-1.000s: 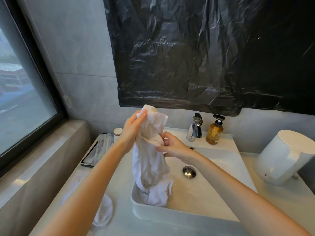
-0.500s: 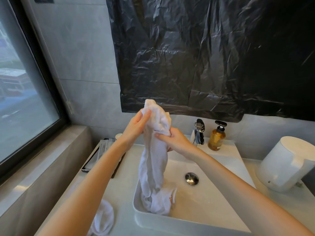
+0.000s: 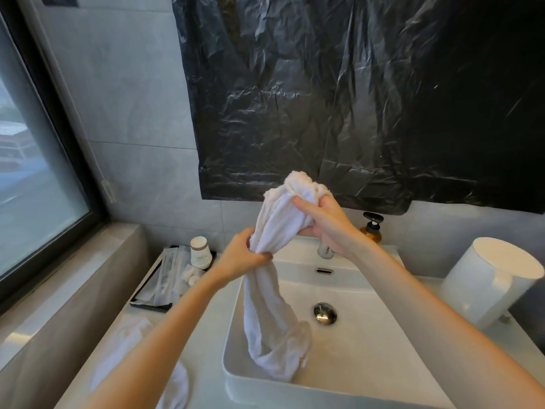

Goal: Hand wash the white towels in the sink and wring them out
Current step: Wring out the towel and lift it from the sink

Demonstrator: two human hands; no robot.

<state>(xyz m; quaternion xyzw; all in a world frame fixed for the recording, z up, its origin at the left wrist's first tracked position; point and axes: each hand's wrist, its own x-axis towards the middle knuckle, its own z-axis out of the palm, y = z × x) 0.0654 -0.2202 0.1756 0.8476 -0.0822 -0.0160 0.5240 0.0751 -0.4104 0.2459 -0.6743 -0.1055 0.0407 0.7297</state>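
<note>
Evidently the wringing step is in hand. The white towel is gathered into a loose rope that hangs over the sink, its lower end bunched on the basin floor at the near left corner. The right hand holds the top end high above the far rim, fingers clenched round the wad of cloth. The left hand grips the rope just below, fingers wrapped tight round it.

Next, I judge, the hands must turn against each other to twist the cloth. The grip then has to move down, since the lower part looks thick and untwisted. Keeping it over the basin lets the water fall inside.

A second towel lies on the tabletop at the near left, partly under the left forearm. Whether it is washed cannot be told.

As for writing, the paper cups on the left bear a dark band and a faint mark, too small to read. Print on the packets beside them is also illegible, and the amber pump bottle shows no readable label.
</note>
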